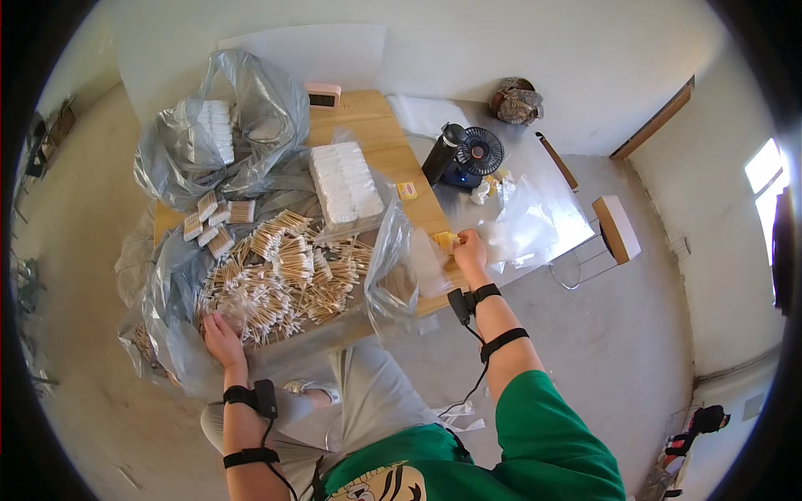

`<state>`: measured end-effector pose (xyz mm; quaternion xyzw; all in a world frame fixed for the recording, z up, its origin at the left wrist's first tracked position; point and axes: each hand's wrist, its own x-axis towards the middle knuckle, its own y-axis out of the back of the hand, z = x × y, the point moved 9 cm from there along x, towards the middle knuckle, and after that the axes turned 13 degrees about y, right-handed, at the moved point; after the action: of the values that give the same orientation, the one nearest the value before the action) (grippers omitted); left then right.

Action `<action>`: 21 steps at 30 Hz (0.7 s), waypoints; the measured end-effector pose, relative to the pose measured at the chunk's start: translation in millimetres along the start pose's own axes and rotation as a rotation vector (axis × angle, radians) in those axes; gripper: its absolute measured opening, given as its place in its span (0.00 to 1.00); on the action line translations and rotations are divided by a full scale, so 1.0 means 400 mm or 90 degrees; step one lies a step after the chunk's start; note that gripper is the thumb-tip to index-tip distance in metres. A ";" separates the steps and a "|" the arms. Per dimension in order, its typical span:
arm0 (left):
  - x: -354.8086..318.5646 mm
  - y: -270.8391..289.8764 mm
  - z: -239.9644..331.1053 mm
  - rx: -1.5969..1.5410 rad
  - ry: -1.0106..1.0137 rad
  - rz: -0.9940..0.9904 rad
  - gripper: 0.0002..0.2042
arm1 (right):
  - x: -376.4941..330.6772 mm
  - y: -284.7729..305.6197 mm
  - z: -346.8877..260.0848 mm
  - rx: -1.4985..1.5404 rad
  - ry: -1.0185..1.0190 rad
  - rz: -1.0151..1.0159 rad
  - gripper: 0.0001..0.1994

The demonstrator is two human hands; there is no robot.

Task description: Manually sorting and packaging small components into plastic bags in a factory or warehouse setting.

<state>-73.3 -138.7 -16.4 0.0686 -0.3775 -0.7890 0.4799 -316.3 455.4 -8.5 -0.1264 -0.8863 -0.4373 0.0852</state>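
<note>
A large heap of loose cotton swabs (288,271) lies in an opened grey plastic bag (167,284) on the wooden table. My left hand (222,341) is at the heap's near left edge, its fingers closed around a crinkled clear plastic bag (237,312) that lies over the swabs. Off to the right, my right hand (471,251) pinches a small yellow card (445,240) at the table's right edge. Its fingertips partly cover the card. Another yellow card (407,190) lies farther back on the wood.
Small swab bundles (219,221) sit behind the heap, beside a wrapped block of white packs (347,185). A grey bag (259,92) holds more packs. The metal table (535,167) at right carries a black fan (480,152), a dark bottle (444,150) and clear plastic (522,221).
</note>
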 end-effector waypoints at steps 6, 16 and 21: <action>-0.002 0.008 0.024 0.008 0.000 -0.023 0.11 | -0.076 0.080 -0.171 -0.203 0.148 0.130 0.13; -0.267 0.098 0.520 -0.095 -0.432 -0.282 0.02 | -0.416 0.163 -0.703 0.244 0.481 -0.053 0.21; -0.352 0.093 0.596 -0.115 -0.521 -0.348 0.06 | -0.480 0.108 -0.731 0.274 0.605 -0.148 0.21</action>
<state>-84.4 91.9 140.6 -0.1919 -0.4333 -0.8776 0.0720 -108.4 219.0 150.3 0.2049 -0.8279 -0.2616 0.4518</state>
